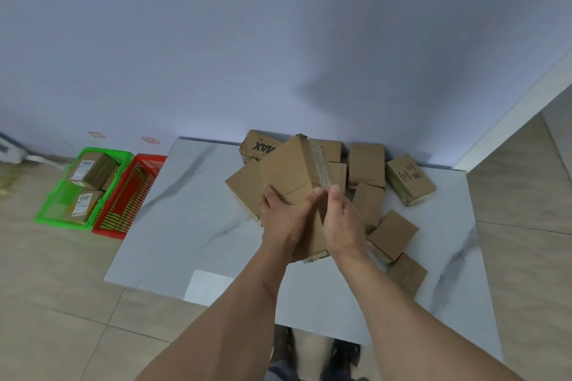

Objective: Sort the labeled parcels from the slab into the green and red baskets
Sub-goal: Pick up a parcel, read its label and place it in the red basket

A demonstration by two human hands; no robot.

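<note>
A large brown cardboard parcel (289,168) is tilted up above the white marble slab (185,226). My left hand (280,213) grips its near left side and my right hand (342,219) grips its near right edge. No label shows on the face turned toward me. Several more cardboard parcels (366,164) lie heaped on the slab's far right, against the wall. On the floor to the left stands the green basket (52,210) with labeled parcels (88,170) inside. The red basket (130,195) sits beside it, touching the slab's edge, with nothing visible in it.
A pale wall (247,40) rises right behind the slab and baskets. Two small red-and-white tags (150,140) are stuck on the wall above the baskets. Beige floor tiles (62,303) surround the slab. A white door frame (510,111) stands at the right.
</note>
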